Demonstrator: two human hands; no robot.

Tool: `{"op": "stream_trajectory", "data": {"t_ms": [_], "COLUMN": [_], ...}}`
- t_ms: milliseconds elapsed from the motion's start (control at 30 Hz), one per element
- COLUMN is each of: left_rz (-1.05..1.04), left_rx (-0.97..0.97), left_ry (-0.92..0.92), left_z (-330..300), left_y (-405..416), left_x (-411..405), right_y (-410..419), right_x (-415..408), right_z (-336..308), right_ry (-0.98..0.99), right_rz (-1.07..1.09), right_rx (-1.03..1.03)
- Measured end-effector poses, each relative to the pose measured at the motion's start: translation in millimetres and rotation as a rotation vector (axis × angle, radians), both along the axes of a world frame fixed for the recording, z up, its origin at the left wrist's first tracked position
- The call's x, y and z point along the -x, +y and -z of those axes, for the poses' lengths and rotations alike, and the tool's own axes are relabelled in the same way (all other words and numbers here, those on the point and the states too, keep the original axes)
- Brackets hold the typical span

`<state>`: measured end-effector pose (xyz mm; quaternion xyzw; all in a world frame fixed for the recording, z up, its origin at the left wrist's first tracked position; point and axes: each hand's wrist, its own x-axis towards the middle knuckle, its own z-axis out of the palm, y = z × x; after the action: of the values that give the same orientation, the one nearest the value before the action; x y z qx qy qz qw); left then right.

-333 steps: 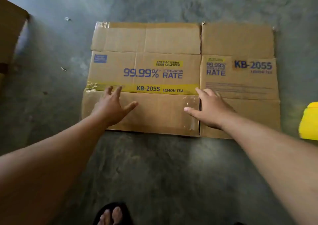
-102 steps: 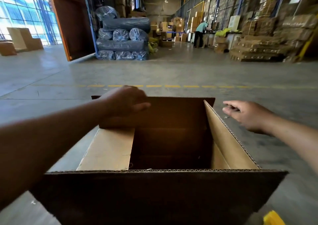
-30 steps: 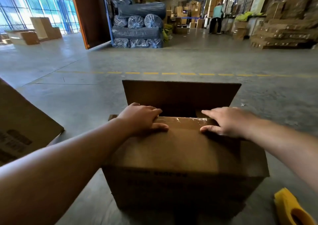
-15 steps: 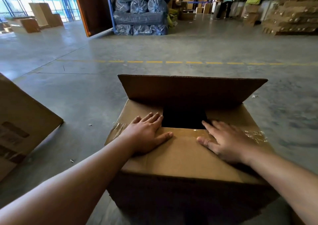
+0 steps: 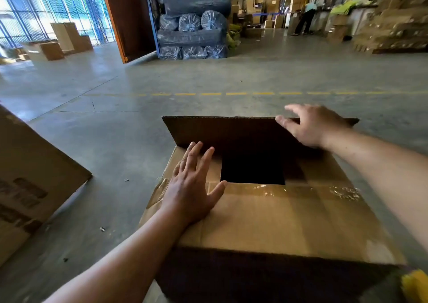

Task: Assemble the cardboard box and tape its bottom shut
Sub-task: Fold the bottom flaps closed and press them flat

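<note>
A brown corrugated cardboard box (image 5: 266, 219) stands on the grey concrete floor (image 5: 129, 140) right in front of the person, its long axis running left to right. The near flap and two side flaps are folded flat, leaving a dark square gap in the middle; the far flap (image 5: 222, 131) stands upright. The left hand (image 5: 192, 187) lies flat with fingers spread on the folded flaps. The right hand (image 5: 310, 124) curls over the far flap's top edge near its right corner.
</note>
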<state>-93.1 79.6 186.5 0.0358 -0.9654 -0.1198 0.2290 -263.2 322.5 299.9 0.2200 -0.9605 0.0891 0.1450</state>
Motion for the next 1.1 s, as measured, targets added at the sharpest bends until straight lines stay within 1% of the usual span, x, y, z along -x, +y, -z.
{"op": "stream_trajectory", "data": {"t_ms": [33,67,133,200,267,333,433,500,667,833,967,1100], "left_rz": [-0.002,0.002,0.032,0.066,0.072,0.053,0.042,0.037,0.037,0.036,-0.01,0.158], "left_rx": [0.011,0.032,0.093,0.15,0.186,0.18,0.08,0.086,0.113,0.118,0.12,0.159], "left_ry": [0.015,0.035,0.089,0.094,0.009,-0.143,-0.39,-0.476,-0.533,-0.583,-0.602,-0.568], "left_z": [0,-1,-3,-5,-6,-6,-2,0,-2,-5,-8,-9], "left_y": [1,2,3,2,2,1,-3,-6,-7,-3,25,83], "left_x": [0,0,-1,-1,0,5,13,17,20,21,26,34], "right_y": [2,3,7,11,14,16,17,21,39,60,53,48], "right_x": [-3,-9,-25,-42,-58,-72,-81,-79,-75,-70,-79,-82], "right_z": [9,17,34,51,71,90,108,113,113,113,114,112], "right_ry": [-0.035,-0.014,0.03,-0.001,-0.142,-0.271,-0.319,-0.348,-0.386,-0.37,-0.37,-0.366], "right_rz": [0.016,0.008,-0.013,-0.023,-0.017,-0.01,-0.015,-0.009,-0.055,0.056,0.086,0.04], "right_rx": [-0.072,-0.085,-0.033,-0.053,-0.091,-0.148,-0.168,-0.179,-0.227,-0.22,-0.198,-0.145]}}
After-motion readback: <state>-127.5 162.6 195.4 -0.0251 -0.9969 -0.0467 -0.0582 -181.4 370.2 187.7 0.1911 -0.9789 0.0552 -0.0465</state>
